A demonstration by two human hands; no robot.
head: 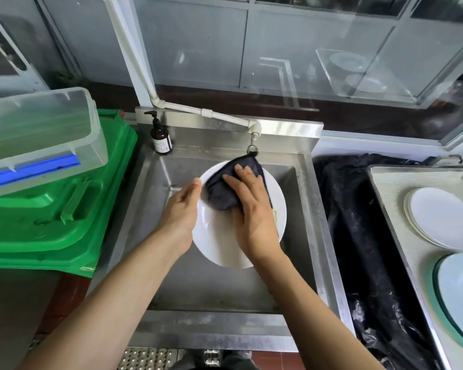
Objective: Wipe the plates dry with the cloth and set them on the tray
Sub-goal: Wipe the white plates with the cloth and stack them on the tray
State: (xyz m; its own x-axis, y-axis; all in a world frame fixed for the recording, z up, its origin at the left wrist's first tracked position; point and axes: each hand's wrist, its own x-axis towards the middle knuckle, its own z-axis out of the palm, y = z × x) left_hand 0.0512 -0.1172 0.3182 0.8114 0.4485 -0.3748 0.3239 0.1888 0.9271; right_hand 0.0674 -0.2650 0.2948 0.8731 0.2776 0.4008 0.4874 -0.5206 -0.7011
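- The left hand (181,209) grips the left rim of a white plate (219,241), held above the steel sink (309,209).
- The right hand (249,206), fingers straight, presses a dark cloth (225,193) onto the plate's upper part.
- At the right, a metal tray (393,188) carries stacked white plates (439,217) at its far end and a pale blue plate (460,295) at its near end.

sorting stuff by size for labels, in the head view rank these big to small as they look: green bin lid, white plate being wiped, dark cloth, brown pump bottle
1. green bin lid
2. white plate
3. dark cloth, partly hidden under the right hand
4. brown pump bottle, though it sits farther from the camera
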